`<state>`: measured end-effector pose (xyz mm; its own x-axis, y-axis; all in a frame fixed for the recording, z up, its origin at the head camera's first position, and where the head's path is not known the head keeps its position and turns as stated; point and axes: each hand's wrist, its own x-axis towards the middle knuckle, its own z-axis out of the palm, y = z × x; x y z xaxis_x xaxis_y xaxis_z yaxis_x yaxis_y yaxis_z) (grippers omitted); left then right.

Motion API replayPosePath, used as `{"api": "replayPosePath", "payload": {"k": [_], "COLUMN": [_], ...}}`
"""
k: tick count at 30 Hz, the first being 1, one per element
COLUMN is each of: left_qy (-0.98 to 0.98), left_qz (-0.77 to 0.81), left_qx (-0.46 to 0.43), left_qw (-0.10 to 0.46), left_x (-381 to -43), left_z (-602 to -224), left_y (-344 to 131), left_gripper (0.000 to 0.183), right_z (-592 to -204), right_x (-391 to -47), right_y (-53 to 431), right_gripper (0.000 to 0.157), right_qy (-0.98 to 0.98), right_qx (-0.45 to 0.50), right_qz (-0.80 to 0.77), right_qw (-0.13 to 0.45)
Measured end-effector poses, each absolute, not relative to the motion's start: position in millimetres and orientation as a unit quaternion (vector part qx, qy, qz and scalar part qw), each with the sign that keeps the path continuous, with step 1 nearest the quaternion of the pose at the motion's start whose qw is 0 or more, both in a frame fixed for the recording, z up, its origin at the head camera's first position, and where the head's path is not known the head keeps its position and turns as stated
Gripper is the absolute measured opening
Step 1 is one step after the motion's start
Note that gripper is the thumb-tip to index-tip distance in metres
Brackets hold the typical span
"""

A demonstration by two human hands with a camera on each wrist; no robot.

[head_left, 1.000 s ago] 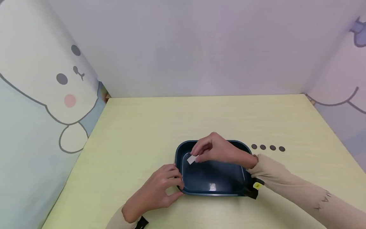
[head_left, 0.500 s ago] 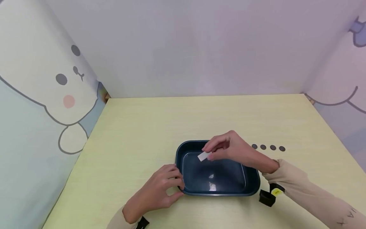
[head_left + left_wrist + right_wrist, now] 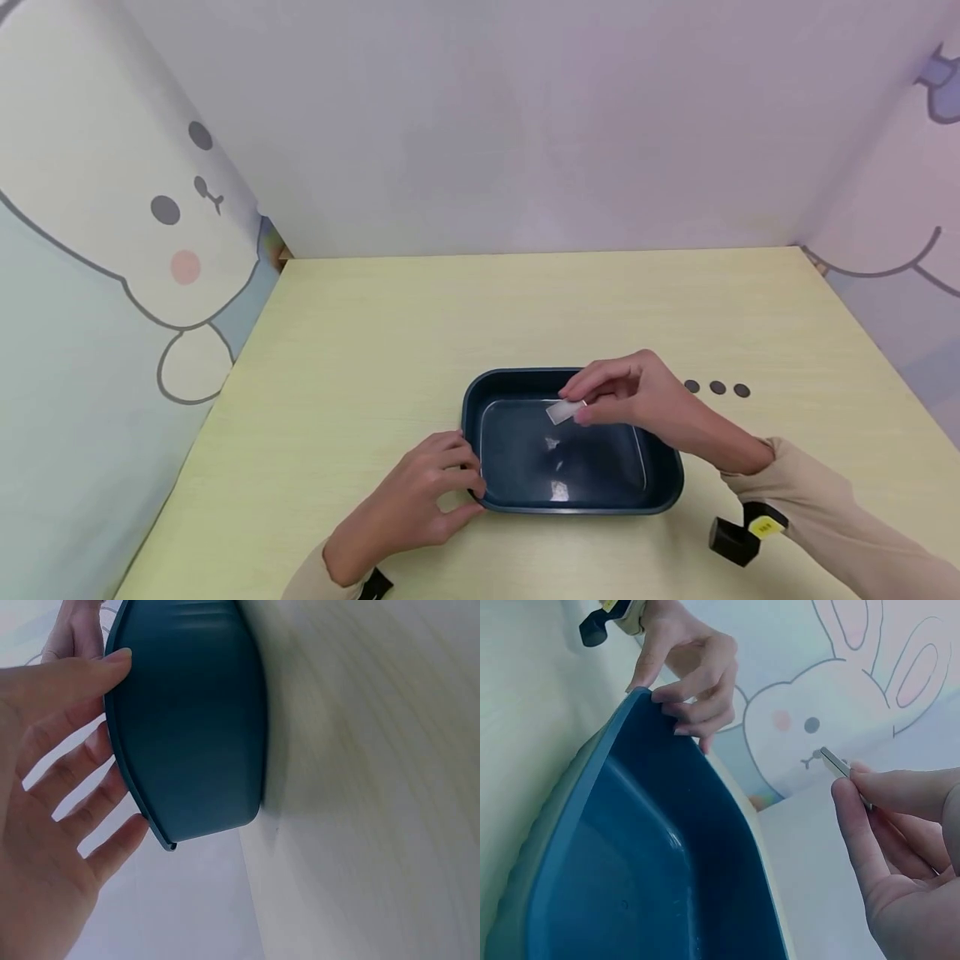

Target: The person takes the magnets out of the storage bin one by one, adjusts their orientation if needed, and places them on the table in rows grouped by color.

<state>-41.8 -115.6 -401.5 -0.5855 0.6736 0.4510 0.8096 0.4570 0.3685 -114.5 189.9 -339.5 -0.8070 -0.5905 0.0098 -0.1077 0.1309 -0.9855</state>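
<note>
A dark blue rectangular plastic basin [image 3: 562, 467] sits on the table. At its near-left corner my left hand [image 3: 420, 496] holds the rim; in the left wrist view the thumb [image 3: 116, 666] lies against the basin's wall, with the fingers spread along the rim. Above the basin's far right part, my right hand [image 3: 637, 392] pinches a small flat white rectangular piece [image 3: 563, 412] between thumb and fingers. Seen edge-on in the right wrist view, that piece [image 3: 834, 761] is thin, with a dark line along it. Its exact kind is unclear.
Three small dark round discs [image 3: 717, 387] lie in a row on the pale wooden table [image 3: 360, 350], right of the basin. A plain wall [image 3: 525, 125] rises behind the table, with cartoon-printed walls [image 3: 97, 275] on both sides.
My right hand has moved right across the basin with the white piece, from the left part to the right. It now hides one of the discs. The left hand stays at the rim.
</note>
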Motion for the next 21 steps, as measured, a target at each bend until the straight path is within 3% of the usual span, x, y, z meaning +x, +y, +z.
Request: {"api": "replayPosePath", "payload": {"k": [21], "left_qy": [-0.847], "left_qz": [-0.29], "left_qx": [-0.43], "left_qw": [0.118], "left_x": [-41], "left_z": [-402], "left_y": [-115], "left_gripper": [0.017], "right_z": [-337], "right_x": [-98], "right_y": [217], "right_gripper": [0.02], "right_qy": [0.735], "right_qx": [-0.189], "right_qz": [-0.626], "right_qw": [0.178]}}
